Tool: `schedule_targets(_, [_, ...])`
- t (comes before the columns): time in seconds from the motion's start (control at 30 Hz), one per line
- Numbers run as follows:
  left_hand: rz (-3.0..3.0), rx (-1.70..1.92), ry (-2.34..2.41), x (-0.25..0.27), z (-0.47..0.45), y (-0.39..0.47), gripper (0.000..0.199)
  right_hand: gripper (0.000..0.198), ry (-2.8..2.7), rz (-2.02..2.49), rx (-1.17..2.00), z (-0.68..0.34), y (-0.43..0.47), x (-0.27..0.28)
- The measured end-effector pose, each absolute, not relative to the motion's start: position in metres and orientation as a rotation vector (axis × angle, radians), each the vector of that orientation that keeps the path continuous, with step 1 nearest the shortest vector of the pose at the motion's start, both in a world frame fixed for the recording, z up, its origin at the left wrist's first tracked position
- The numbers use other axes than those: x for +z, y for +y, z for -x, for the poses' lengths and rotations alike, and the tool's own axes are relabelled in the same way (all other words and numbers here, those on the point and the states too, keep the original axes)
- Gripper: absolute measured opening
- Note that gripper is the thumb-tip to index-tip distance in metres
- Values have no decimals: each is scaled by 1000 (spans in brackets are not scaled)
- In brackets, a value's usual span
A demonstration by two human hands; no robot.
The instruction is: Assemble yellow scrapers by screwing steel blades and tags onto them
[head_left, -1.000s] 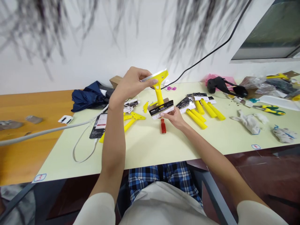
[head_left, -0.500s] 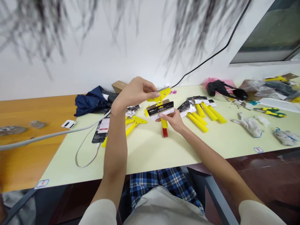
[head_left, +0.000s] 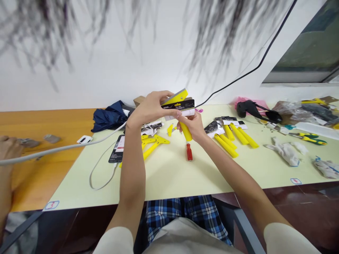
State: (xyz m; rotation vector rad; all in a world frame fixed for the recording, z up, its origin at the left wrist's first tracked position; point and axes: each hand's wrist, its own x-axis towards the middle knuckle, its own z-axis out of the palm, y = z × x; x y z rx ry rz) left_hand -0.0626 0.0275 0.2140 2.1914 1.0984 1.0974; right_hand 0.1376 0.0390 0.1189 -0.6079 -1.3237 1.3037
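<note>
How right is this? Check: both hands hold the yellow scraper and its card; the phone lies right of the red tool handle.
Wrong side: the head view shows the phone left of the red tool handle. The left hand and right hand do hold the yellow scraper and its card.

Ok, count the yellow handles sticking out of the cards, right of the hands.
5: front handle, second handle alongside, third handle behind; then, farther right, fourth handle and outermost fifth handle. Others may hide under the cards.

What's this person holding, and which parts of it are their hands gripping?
A yellow scraper with a printed card around it: the left hand grips its head and card, the right hand its handle, just below.
</note>
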Motion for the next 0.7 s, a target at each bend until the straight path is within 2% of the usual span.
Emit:
schedule_targets(0.1, [-2167,1011,1072,211,66,30,42,46,-1305,604,1338,-142,32,107])
schedule_targets(0.2, [-2137,1087,1101,209,63,34,34,52,-1258,555,1414,-148,24,93])
schedule_targets(0.3, [-2097,1197,1135,208,58,36,31,42,-1343,571,1511,-153,17,80])
schedule_targets(0.37, [-2078,1232,1149,208,55,36,29,42,-1374,596,1548,-155,12,72])
schedule_targets(0.6, [-2105,1179,1151,211,43,33,24,43,-1329,608,1361,-159,7,65])
schedule_targets(0.7, [-2118,1150,1159,210,38,31,28,40,-1330,620,1316,-161,8,66])
